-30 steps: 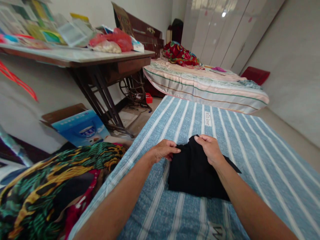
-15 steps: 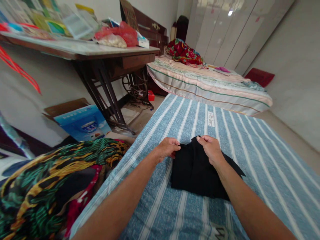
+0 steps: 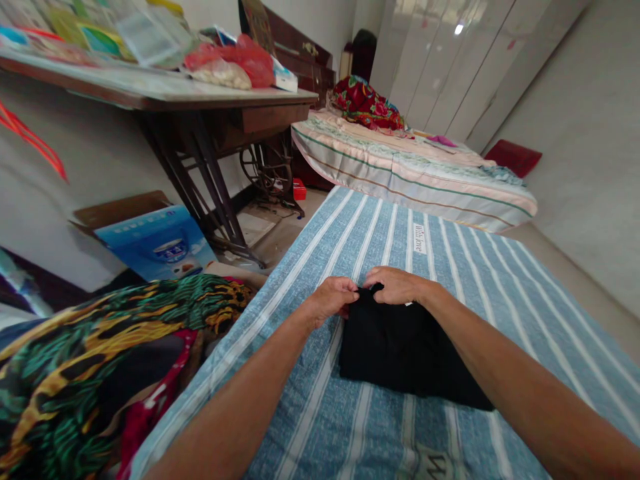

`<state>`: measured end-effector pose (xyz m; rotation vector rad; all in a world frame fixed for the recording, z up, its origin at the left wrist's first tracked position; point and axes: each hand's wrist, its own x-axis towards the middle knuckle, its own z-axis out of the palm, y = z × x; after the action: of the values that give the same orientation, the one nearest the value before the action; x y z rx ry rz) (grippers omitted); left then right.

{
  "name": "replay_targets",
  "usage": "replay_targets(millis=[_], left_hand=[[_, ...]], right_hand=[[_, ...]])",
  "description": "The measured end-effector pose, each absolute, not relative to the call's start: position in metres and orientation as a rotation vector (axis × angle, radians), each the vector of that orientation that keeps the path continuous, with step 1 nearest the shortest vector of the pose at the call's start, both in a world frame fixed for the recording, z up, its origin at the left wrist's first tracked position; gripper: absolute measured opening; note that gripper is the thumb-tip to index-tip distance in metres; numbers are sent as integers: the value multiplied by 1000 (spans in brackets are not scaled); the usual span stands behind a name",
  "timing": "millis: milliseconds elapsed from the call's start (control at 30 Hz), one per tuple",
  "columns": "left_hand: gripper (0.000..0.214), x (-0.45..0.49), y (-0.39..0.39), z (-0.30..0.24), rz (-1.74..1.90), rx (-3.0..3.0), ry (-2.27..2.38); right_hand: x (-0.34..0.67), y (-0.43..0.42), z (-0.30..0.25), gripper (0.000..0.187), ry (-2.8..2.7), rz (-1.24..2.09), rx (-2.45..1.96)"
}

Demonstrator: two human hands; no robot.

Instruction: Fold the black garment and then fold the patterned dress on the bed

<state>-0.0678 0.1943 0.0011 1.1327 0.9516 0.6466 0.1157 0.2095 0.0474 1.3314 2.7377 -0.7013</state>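
Note:
A black piece of clothing [image 3: 400,353], folded into a rough block, lies on the blue-and-white striped bed cover [image 3: 300,267]. What kind of garment it is cannot be made out. My left hand [image 3: 333,298] pinches its far left corner between thumb and fingers. Close beside it, my right hand [image 3: 395,285] grips the far edge, with a small fold of black cloth bunched between thumb and fingers. A tiny white spot shows on the cloth under the right wrist. The right forearm hides part of the garment's right side.
Left of the bed lies a heap of patterned cloth [image 3: 200,300], with a blue printed carton [image 3: 160,243] behind it. A treadle sewing table [image 3: 280,97] carries bags and packets. Beyond stands another bed [image 3: 400,167] with a red floral bundle [image 3: 367,103].
My right hand has moved left along the far edge, close to my left hand, and turned sideways. The cloth's raised top has been folded down, while my left hand keeps its pinch.

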Motion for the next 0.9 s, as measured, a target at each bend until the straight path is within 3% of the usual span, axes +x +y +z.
replay_targets(millis=[267,533,700,900], left_hand=[[19,-69,192,1,648,1147,928],[18,-69,193,1,649,1143,927],[22,-69,193,0,631,1146,919],[28,-70,194,2,602,1171,900]], right_hand=[[118,219,61,3,2610,-859,1389],[125,215,65,11,2646,-986,1443],[120,213,69,16,2599,-881,1469],[120,214,71,10,2609,-866,1466]])
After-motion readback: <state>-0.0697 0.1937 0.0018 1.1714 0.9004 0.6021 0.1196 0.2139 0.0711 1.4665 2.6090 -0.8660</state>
